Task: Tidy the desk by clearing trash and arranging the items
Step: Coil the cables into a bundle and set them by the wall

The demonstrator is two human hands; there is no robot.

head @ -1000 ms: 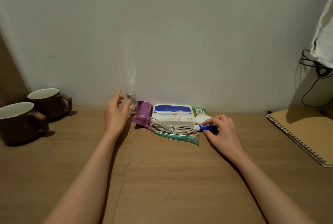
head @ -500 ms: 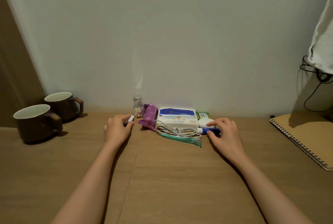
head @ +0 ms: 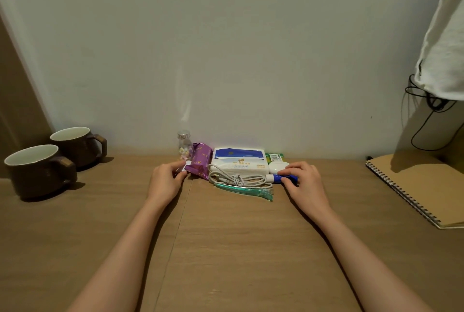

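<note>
— Left hand [head: 164,178]?
— Down on the counter [head: 241,249], fingers [head: 181,173] pinched on a small white piece at the near end of the purple packet [head: 200,161].
— Packet's lie?
— Flat, long axis running from near-left to far-right, far end toward the wall beside the bottle [head: 184,144].
— Right hand [head: 305,181]?
— Fingertips curled onto the blue tube [head: 280,177]; gripping or just resting on it, cannot tell.
— Tube's direction?
— Long axis left to right, white cap end pointing left at the cable [head: 237,178].
— Rest of the cluster?
— Tissue pack [head: 238,161] against the wall, cable coiled along its front, green wrapper [head: 244,190] nearest, slanting near-right. White case [head: 277,167] just behind the tube, green card [head: 275,157] behind that.
— Elsewhere?
— Two mugs [head: 40,171] far left, touching or nearly so; notebook [head: 424,186] far right, well apart.
</note>
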